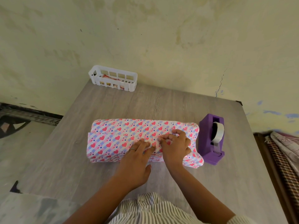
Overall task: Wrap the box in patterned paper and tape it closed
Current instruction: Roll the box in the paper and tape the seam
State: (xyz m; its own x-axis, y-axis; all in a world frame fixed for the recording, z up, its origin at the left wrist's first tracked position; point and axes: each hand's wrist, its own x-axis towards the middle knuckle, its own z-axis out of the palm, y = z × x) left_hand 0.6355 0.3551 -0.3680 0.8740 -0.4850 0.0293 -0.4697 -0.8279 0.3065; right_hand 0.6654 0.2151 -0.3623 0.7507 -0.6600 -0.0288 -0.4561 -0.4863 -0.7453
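On the grey tabletop (113,102) the box (123,136) is lying wrapped in heart-patterned paper. The left hand (137,152) is pressing flat on the seam; the right hand (174,144), fingers curled, is pinching there. Smoothing firmly should help before reaching for the tape dispenser (212,139) just beside.

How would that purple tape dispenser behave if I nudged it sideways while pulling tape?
The purple tape dispenser has a broad, blocky base flat on the table, so it would probably slide rather than tip. The wood-grain top looks smooth, so a one-handed pull may drag it. The tape roll sits in its slot, unlikely to roll off.
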